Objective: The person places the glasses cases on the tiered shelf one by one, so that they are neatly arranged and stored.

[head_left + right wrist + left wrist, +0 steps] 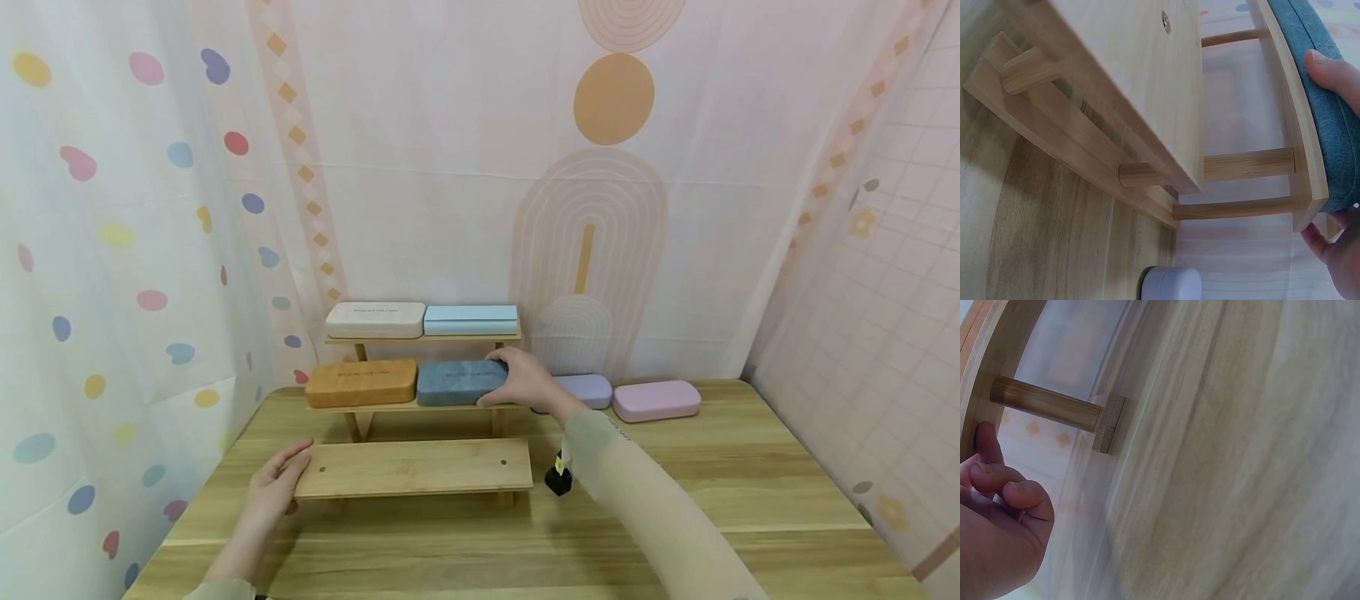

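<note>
In the head view, a blue glasses case lies on the middle tier of a three-step wooden display stand. My right hand grips its right end, thumb along the front and fingers behind. The right wrist view shows the thumb on the teal-looking glasses case, with a fingertip by the shelf's corner. My left hand pinches the left end of the lowest tier. From the left wrist, one finger of that hand touches the board's underside and the others curl below. An orange glasses case sits left of the blue one.
On the top tier are a white glasses case and a light blue case. A lavender case and a pink case lie on the wooden table right of the stand. Patterned curtains hang behind and beside the table.
</note>
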A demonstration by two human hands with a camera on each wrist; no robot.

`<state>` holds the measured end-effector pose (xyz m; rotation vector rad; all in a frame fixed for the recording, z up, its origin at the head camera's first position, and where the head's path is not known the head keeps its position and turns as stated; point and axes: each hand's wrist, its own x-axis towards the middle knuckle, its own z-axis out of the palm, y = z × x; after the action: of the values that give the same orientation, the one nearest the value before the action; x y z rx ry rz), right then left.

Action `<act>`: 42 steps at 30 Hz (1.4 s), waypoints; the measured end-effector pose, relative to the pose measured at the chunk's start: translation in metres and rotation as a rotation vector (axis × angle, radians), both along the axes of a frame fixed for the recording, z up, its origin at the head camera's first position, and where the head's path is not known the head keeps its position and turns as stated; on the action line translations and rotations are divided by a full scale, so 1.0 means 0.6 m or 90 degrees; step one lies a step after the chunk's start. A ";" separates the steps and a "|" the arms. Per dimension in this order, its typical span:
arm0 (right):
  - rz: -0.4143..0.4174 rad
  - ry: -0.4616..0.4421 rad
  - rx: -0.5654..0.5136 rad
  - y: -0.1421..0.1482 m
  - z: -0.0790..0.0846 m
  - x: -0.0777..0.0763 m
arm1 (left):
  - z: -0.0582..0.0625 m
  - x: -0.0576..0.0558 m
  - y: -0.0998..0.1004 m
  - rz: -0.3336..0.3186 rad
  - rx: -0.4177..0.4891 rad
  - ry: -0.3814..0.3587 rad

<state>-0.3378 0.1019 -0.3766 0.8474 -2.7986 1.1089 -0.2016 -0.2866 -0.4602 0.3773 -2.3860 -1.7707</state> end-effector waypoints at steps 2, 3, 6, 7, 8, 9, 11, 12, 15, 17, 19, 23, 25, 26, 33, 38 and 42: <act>0.002 0.000 -0.002 0.000 0.000 0.000 | 0.001 0.001 0.000 -0.001 -0.002 0.003; 0.000 0.000 -0.002 0.000 0.000 0.000 | 0.001 0.001 0.000 -0.002 -0.002 0.002; -0.004 -0.005 -0.001 0.000 0.000 0.000 | 0.002 0.000 0.001 -0.004 0.000 -0.003; -0.006 -0.008 -0.001 0.000 0.000 0.000 | 0.002 0.000 0.001 -0.006 0.000 -0.005; -0.008 -0.011 -0.001 0.000 0.000 0.001 | 0.003 0.000 0.001 -0.008 0.000 -0.007; -0.010 -0.013 -0.001 0.000 0.000 0.002 | 0.003 0.000 0.001 -0.009 0.001 -0.009; -0.014 -0.015 0.000 0.000 0.000 0.003 | 0.003 -0.001 0.002 -0.012 0.002 -0.011; -0.017 -0.015 0.003 0.000 0.001 0.004 | 0.003 -0.001 0.002 -0.013 0.001 -0.011; -0.020 -0.011 0.013 0.000 0.002 0.004 | 0.004 -0.002 0.003 -0.015 -0.001 -0.012; -0.018 -0.007 0.017 0.001 0.003 0.003 | 0.005 -0.004 0.004 -0.016 -0.001 -0.014; -0.011 0.002 0.024 0.003 0.003 0.001 | 0.005 -0.005 0.004 -0.016 0.000 -0.014; 0.005 0.013 0.044 0.011 0.003 -0.001 | 0.003 -0.008 0.003 -0.014 0.008 -0.013; 0.010 0.016 0.052 0.015 0.004 -0.001 | 0.002 -0.008 0.001 -0.013 0.007 -0.015; 0.013 0.016 0.051 0.018 0.004 -0.001 | 0.002 -0.009 0.000 -0.012 0.007 -0.015; 0.037 0.016 0.033 0.047 0.012 0.001 | -0.001 -0.012 0.001 -0.004 0.016 0.001; 0.040 0.008 0.007 0.080 0.014 0.010 | -0.002 -0.011 0.004 -0.008 0.037 0.004; 0.027 -0.006 -0.019 0.111 0.013 0.018 | 0.001 -0.011 0.004 -0.013 0.026 -0.004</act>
<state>-0.3268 0.1684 -0.3686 0.9060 -2.7764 1.1608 -0.2080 -0.2840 -0.4594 0.3638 -2.3700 -1.8314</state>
